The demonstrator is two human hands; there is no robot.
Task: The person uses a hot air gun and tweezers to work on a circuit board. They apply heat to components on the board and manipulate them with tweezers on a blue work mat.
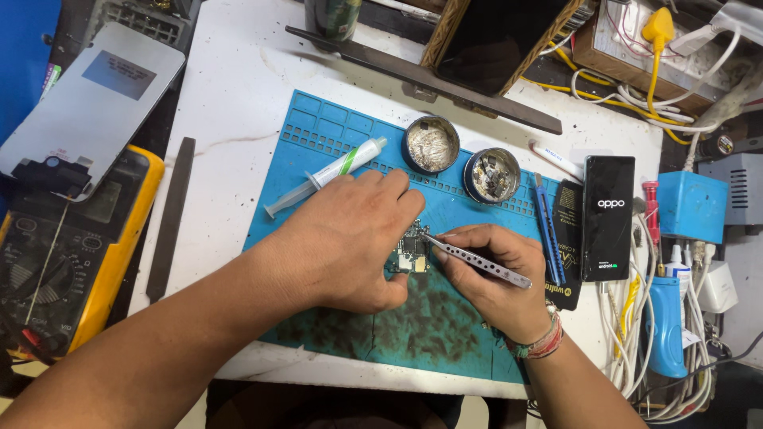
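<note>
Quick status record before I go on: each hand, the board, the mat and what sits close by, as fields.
left hand: pressing down on the small circuit board, steadying it
right hand: holds metal tweezers, tip at the board's top edge
surface: blue work mat, sooty near front
behind hands: syringe, two open round tins
right of mat: blue utility knife, black phone

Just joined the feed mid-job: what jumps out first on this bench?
At centre, on the scorched blue silicone work mat, the left hand pins down a small green circuit board while the right hand works it with silver metal tweezers. Behind them sit two round open metal tins and a white-and-green syringe; a black smartphone lies at right.
</note>
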